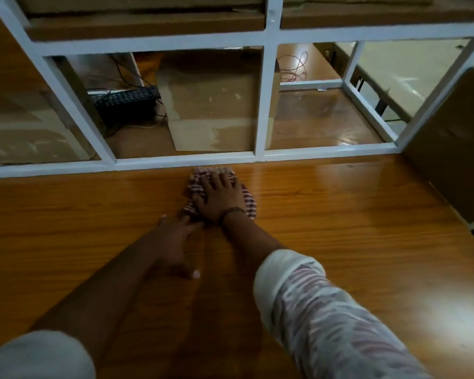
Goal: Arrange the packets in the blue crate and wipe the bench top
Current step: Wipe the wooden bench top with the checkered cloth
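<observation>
The striped cloth lay bunched on the wooden bench top, near its far edge and just short of the white frame that ran along the back. The right hand pressed flat on top of the cloth, its fingers straight and a little apart, pointing towards the frame, with cloth showing on both sides of the palm. A dark bracelet sat on that wrist, and a patterned sleeve was rolled up on the forearm. The left hand rested palm down on the bare wood just beside the right wrist, fingers straight and close together, their tips at the cloth's near edge; whether they touched it could not be told. Its thumb stuck out to the side. Beyond the frame, lower down, stood a black slotted box with cables, and further right lay a loose red wire. A cardboard box stood at the bench's right end.
</observation>
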`<act>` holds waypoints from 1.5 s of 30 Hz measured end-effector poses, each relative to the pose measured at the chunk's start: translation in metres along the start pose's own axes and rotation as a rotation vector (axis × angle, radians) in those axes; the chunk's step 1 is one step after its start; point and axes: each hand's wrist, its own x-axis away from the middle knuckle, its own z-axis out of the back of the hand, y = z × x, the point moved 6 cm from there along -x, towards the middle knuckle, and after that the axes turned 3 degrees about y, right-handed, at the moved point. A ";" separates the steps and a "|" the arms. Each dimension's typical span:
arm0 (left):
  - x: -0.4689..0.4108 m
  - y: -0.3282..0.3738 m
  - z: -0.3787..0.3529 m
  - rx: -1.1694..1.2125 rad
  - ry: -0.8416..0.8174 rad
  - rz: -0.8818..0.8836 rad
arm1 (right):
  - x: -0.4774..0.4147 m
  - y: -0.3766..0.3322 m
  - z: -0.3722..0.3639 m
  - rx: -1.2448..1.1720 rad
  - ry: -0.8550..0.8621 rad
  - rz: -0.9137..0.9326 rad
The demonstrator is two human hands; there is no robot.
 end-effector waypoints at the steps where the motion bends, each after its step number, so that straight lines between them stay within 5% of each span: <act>1: -0.001 -0.003 -0.001 0.005 -0.001 0.013 | -0.005 -0.010 -0.001 0.007 -0.017 0.052; 6: 0.009 0.005 0.004 0.027 -0.013 0.036 | -0.007 0.031 0.008 0.050 0.025 0.105; 16: 0.011 0.007 0.004 0.065 -0.007 0.066 | 0.050 0.251 0.049 0.137 0.116 -0.427; 20: 0.010 0.009 0.006 0.051 -0.003 0.058 | 0.042 0.218 0.044 0.105 0.076 -0.485; 27: 0.007 0.006 0.005 0.039 -0.012 0.034 | 0.091 0.045 0.005 0.150 -0.014 0.097; 30: 0.009 0.006 0.004 0.042 -0.011 0.036 | 0.122 0.042 0.001 0.135 -0.034 0.275; 32: 0.015 0.011 0.006 0.055 -0.022 0.047 | 0.119 0.088 0.008 0.168 0.012 0.212; 35: 0.018 0.014 0.010 0.068 -0.038 0.073 | 0.106 0.181 0.028 0.187 0.070 -0.175; 38: 0.013 0.010 0.008 0.059 -0.040 0.087 | 0.106 0.203 0.035 0.162 0.060 -0.406; 41: 0.007 0.004 0.004 0.036 -0.035 0.082 | 0.119 0.145 0.024 0.134 0.051 -0.310; 45: 0.001 0.003 0.002 0.004 -0.024 0.043 | 0.186 0.025 -0.004 0.087 -0.025 0.130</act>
